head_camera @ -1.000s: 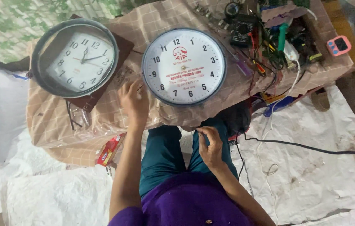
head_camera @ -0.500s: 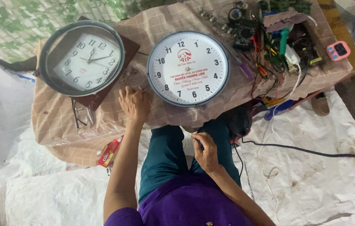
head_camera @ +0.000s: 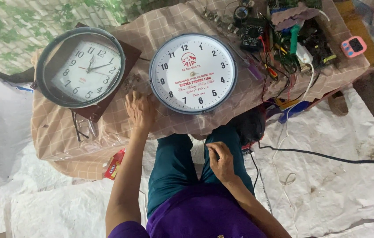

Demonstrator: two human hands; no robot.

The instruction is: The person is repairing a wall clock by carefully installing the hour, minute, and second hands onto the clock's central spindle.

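Fingers (head_camera: 135, 102) of the left hand (head_camera: 139, 112) are lying spread and empty on the checked tablecloth (head_camera: 63, 132), just left of the round white wall clock (head_camera: 193, 73); the right hand (head_camera: 221, 162), loosely curled below that clock, is resting farther away.

Two clocks lie face up on the table (head_camera: 63, 132): one clock (head_camera: 80, 67) at ten o'clock, the other clock (head_camera: 193, 73) at twelve. The left hand (head_camera: 139, 110) rests on the table between them, at their near edge. A heap of tools and wires (head_camera: 284, 39) sits at two o'clock. The right hand (head_camera: 221, 162) lies on the lap, at five o'clock of the left hand.
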